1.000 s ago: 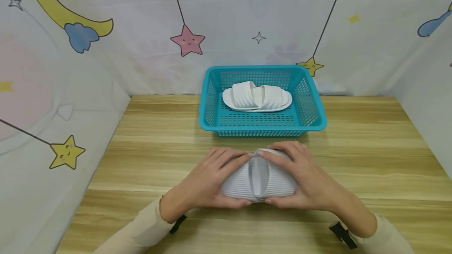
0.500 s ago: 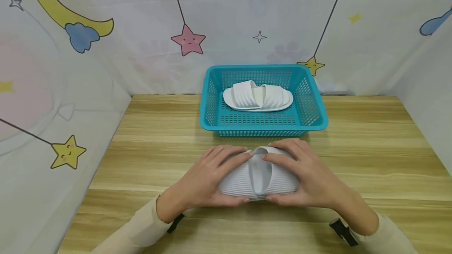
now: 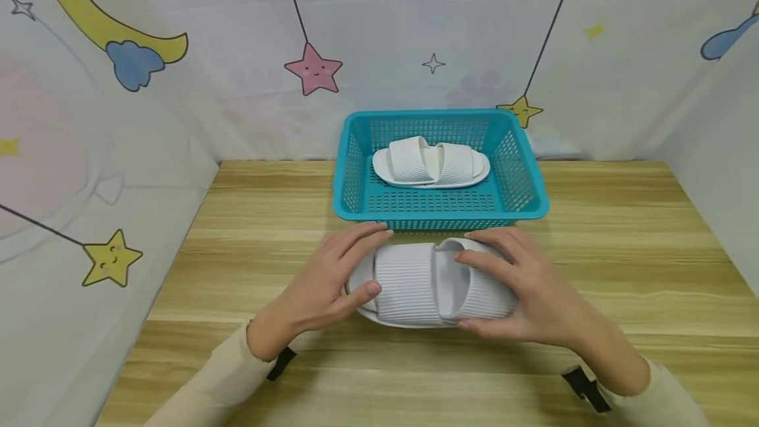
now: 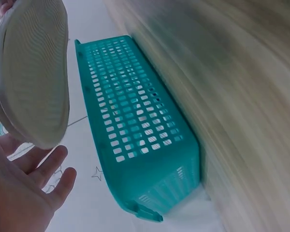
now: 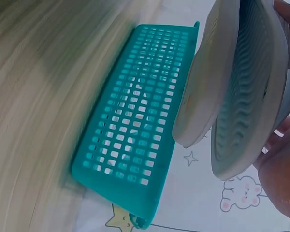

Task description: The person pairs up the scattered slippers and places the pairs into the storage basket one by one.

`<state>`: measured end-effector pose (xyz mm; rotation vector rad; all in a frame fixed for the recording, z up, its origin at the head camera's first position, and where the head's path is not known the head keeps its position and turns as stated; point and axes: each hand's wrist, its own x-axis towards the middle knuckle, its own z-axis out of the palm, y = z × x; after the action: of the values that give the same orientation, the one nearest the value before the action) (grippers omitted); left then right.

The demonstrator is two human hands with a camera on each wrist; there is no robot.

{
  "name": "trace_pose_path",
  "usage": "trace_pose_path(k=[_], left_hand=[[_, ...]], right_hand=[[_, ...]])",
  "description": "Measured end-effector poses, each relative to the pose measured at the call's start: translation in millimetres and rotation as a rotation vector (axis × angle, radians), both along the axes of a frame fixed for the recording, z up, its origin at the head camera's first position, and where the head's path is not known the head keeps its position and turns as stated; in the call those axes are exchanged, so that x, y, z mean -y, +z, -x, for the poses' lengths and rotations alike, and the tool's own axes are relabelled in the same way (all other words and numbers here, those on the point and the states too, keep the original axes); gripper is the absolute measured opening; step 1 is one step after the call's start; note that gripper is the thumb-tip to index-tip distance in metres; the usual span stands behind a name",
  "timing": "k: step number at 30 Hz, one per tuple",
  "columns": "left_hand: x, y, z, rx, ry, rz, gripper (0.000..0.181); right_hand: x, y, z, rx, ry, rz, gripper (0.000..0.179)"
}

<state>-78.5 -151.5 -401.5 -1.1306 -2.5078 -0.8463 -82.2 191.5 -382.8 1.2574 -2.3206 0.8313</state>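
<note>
A pair of white ribbed slide slippers is tucked one into the other, raised over the table in front of the basket. My right hand grips the right end, fingers over the far edge of the ribbed strap and thumb at the near edge. At the left end, my left hand is spread around the toe. In the left wrist view its fingers are straight, just off the pale sole. Two soles show in the right wrist view, the lower sole angled away from the upper one.
Behind the hands stands a teal perforated basket against the patterned cloth backdrop. Inside it lies another pair of white slippers, nested together. The wood-grain table extends to both sides.
My left hand has loosened and slid left off the strap to the toe end, uncovering the left slipper. The slippers and my right hand have shifted slightly right and up in the view.
</note>
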Motion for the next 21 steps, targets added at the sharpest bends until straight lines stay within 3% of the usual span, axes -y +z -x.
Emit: trace_pose_path(k=[8,14,21], left_hand=[[14.1,-6.1,4.9,0.054,0.029,0.044,0.082],[22.1,-13.4,8.9,0.098,0.038,0.055,0.078],[23.9,-16.2,11.8,0.125,0.036,0.069,0.082]], right_hand=[[-8,1.4,3.3,-0.043,0.007,0.039,0.075],[-14,3.8,7.4,-0.046,0.005,0.059,0.075],[-25,16.4,14.6,-0.087,-0.016,0.080,0.075]])
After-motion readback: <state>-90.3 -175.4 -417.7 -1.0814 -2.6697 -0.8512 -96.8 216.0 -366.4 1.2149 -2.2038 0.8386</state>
